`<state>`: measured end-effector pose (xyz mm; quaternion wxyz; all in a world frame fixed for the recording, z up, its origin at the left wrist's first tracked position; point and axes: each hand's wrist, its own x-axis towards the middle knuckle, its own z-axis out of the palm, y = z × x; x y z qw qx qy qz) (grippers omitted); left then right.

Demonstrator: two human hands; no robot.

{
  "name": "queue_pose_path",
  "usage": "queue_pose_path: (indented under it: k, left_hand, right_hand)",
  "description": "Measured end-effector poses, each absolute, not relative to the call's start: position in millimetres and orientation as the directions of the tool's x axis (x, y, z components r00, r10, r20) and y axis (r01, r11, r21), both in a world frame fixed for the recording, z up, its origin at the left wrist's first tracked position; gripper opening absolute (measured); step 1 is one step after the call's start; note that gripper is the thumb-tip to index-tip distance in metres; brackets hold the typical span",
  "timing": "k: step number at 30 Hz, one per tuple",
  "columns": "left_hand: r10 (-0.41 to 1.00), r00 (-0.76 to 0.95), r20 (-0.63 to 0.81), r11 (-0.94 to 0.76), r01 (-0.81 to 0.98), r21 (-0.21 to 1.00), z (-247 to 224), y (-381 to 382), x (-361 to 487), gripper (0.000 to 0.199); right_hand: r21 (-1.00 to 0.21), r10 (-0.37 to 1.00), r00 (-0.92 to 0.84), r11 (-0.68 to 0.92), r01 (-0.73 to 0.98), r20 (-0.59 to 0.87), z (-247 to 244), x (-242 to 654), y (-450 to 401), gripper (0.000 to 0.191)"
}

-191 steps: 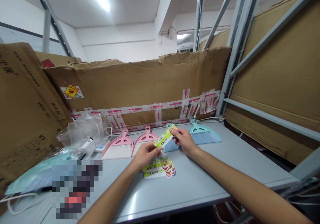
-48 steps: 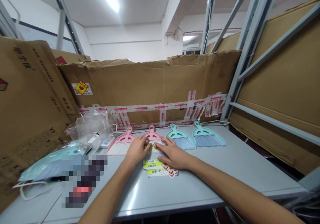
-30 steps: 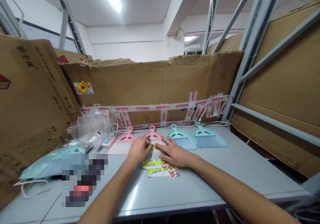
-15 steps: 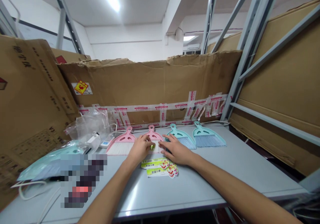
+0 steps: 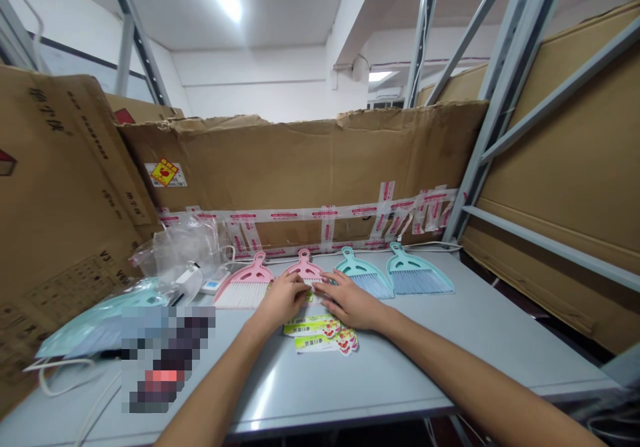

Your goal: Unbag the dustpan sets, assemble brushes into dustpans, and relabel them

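Observation:
My left hand [image 5: 286, 296] is closed in a pinch on a small yellow-green label card [image 5: 309, 296], over the second pink dustpan [image 5: 303, 263]. My right hand [image 5: 351, 300] lies across from it, fingers stretched out and slightly apart, with the fingertips at the card and almost meeting the left ones. Both hands hide most of that dustpan's white-bristled brush. Several loose label cards [image 5: 315, 344], yellow-green with a red printed end, overlap on the table just below the hands. To the left lies another pink dustpan [image 5: 257, 268] with its brush.
Two teal dustpans [image 5: 349, 258] with blue-bristled brushes lie to the right. On the left are clear plastic bags [image 5: 187, 247], a wrapped teal set [image 5: 110, 320], cables and a blurred dark object [image 5: 173, 360]. A cardboard wall [image 5: 300, 167] and metal posts [image 5: 465, 174] enclose the grey table [image 5: 425, 360].
My right fingertips have moved left and in toward the left hand, closing the gap over the label card. The dustpans and loose cards have stayed in place.

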<state>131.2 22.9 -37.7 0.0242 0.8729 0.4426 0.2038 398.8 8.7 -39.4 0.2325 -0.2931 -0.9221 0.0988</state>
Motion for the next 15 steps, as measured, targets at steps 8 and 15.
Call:
queue_pose_path:
  k: [8, 15]
  left_hand:
    - [0.799, 0.474, 0.370, -0.601, 0.647, 0.469, -43, 23, 135, 0.039]
    - [0.758, 0.468, 0.454, -0.631, 0.703, 0.328, -44, 27, 128, 0.034]
  right_hand:
    - [-0.336, 0.578, -0.703, 0.815, 0.472, 0.415, -44, 403, 12, 0.053]
    - [-0.308, 0.604, -0.671, 0.797, 0.520, 0.430, -44, 411, 12, 0.044]
